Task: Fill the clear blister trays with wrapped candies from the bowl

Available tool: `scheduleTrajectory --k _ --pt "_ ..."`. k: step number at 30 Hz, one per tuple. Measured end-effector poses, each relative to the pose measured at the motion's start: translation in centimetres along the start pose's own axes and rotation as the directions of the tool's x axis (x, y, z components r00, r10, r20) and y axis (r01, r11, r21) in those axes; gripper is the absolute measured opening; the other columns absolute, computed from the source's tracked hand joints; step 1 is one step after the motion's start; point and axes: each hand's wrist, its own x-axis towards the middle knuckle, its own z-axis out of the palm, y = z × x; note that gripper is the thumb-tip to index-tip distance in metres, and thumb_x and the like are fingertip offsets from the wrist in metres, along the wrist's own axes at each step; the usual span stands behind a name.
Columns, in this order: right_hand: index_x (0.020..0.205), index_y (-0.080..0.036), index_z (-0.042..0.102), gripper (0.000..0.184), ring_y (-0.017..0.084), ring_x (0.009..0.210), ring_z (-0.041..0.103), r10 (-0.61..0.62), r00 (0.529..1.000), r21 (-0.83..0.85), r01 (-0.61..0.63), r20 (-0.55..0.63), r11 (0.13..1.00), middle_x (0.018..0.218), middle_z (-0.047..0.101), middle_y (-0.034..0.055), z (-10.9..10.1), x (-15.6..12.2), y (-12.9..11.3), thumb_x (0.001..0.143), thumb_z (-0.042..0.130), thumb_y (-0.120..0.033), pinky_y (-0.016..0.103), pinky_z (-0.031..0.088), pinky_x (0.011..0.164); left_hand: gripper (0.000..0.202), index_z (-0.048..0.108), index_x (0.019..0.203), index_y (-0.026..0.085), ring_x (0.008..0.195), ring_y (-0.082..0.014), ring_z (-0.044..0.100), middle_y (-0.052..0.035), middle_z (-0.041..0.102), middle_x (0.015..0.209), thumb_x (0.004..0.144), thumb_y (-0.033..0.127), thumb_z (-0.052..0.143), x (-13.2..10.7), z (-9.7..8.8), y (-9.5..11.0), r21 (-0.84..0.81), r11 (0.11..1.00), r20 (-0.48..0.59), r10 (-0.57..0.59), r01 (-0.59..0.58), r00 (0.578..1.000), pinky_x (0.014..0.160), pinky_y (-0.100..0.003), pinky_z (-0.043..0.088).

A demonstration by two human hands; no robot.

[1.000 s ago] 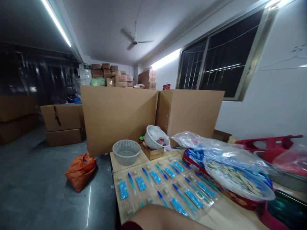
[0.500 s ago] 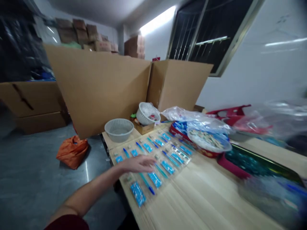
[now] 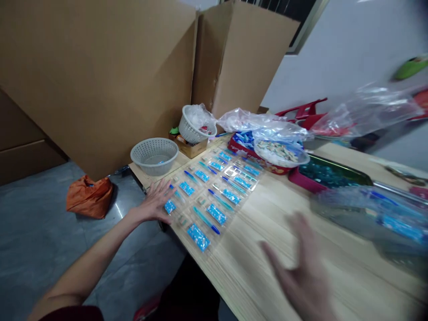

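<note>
My left hand (image 3: 154, 203) is spread at the table's left edge, its fingertips over the nearest clear trays; nothing shows in it. Rows of clear plastic trays (image 3: 214, 243) lie on the wooden table. In them are blue patterned packets (image 3: 198, 237) and slim teal sticks with dark blue ends, like pens (image 3: 206, 220). Blurred by motion, my right hand (image 3: 306, 274) hovers above bare wood to the right of the trays, thumb and fingers apart, holding nothing visible.
A grey basket (image 3: 154, 157) stands at the table's far left corner, near a white basket (image 3: 197, 127) of plastic bags. Red tins (image 3: 279, 169) and a dark pink tray (image 3: 301, 182) line the far side. Cardboard (image 3: 100, 80) rises behind. An orange bag (image 3: 89, 197) sits on the floor.
My left hand has drawn back from over the middle of the trays to their left edge, fingers now spread. My right hand has come into view. The camera has tipped downward.
</note>
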Motion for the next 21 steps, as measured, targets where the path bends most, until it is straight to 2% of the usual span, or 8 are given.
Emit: scheduleTrajectory --k 2,4,7,9,13,18,21 --pt "0.149 -0.025 0.013 0.076 0.035 0.135 0.031 -0.126 0.974 0.008 0.126 0.188 0.992 0.150 0.027 0.0167 5.0 -0.3 -1.7 0.088 0.051 -0.047 0.053 0.035 0.102 0.124 0.016 0.149 0.028 0.141 -0.0433 -0.005 -0.0175 0.003 0.157 0.048 0.076 0.069 0.9 0.5 -1.3 -0.010 0.998 0.041 0.067 -0.066 0.997 0.105 -0.065 -0.006" --pt "0.150 -0.021 0.011 0.085 0.037 0.135 0.030 -0.179 0.922 -0.019 0.198 0.343 0.980 0.149 0.029 0.0206 9.4 -1.1 -3.0 0.084 0.053 -0.054 0.055 0.031 0.102 0.125 0.015 0.149 0.027 0.141 -0.0436 -0.004 -0.0183 0.002 0.157 0.048 0.076 0.069 2.0 0.8 -2.3 -0.016 0.992 0.080 0.128 -0.127 0.989 0.105 -0.065 -0.007" --pt "0.149 -0.015 0.019 0.090 0.038 0.133 0.033 -0.166 0.883 -0.048 0.208 0.440 0.977 0.146 0.035 0.0236 13.5 -2.4 -4.2 0.079 0.055 -0.060 0.054 0.029 0.101 0.125 0.014 0.150 0.023 0.141 -0.0443 -0.004 -0.0197 0.003 0.156 0.050 0.074 0.070 3.4 0.8 -3.1 -0.022 0.978 0.137 0.208 -0.207 0.968 0.105 -0.066 -0.007" --pt "0.146 -0.013 0.026 0.086 0.038 0.132 0.034 -0.142 0.886 -0.082 0.197 0.441 0.977 0.145 0.036 0.0237 14.6 -3.0 -4.5 0.079 0.056 -0.059 0.054 0.028 0.101 0.124 0.014 0.150 0.022 0.141 -0.0439 -0.003 -0.0198 0.005 0.156 0.052 0.073 0.070 4.0 0.8 -3.4 -0.035 0.970 0.160 0.245 -0.242 0.956 0.105 -0.065 -0.007" --pt "0.144 -0.015 0.033 0.079 0.038 0.132 0.032 -0.108 0.907 -0.132 0.175 0.406 0.976 0.145 0.037 0.0217 14.9 -3.7 -4.9 0.079 0.058 -0.052 0.054 0.026 0.101 0.123 0.012 0.150 0.024 0.141 -0.0424 -0.002 -0.0196 0.006 0.156 0.052 0.074 0.069 4.0 1.3 -4.0 -0.049 0.961 0.165 0.276 -0.272 0.947 0.106 -0.063 -0.004" --pt "0.144 -0.012 0.031 0.089 0.038 0.130 0.033 -0.078 0.907 -0.110 0.135 0.413 0.985 0.143 0.038 0.0230 14.6 -3.1 -5.5 0.072 0.065 -0.051 0.052 0.028 0.100 0.127 0.013 0.149 0.024 0.141 -0.0447 0.000 -0.0191 0.006 0.156 0.048 0.075 0.070 3.4 1.9 -4.9 -0.040 0.960 0.168 0.280 -0.277 0.945 0.107 -0.064 -0.003" --pt "0.144 -0.013 0.032 0.093 0.039 0.124 0.037 -0.019 0.901 -0.113 0.075 0.433 0.991 0.138 0.042 0.0228 14.4 -2.3 -5.9 0.066 0.070 -0.049 0.051 0.030 0.097 0.129 0.018 0.149 0.024 0.139 -0.0470 0.008 -0.0188 0.015 0.155 0.043 0.072 0.074 3.5 1.7 -5.0 -0.010 0.966 0.176 0.256 -0.259 0.950 0.107 -0.064 0.001"
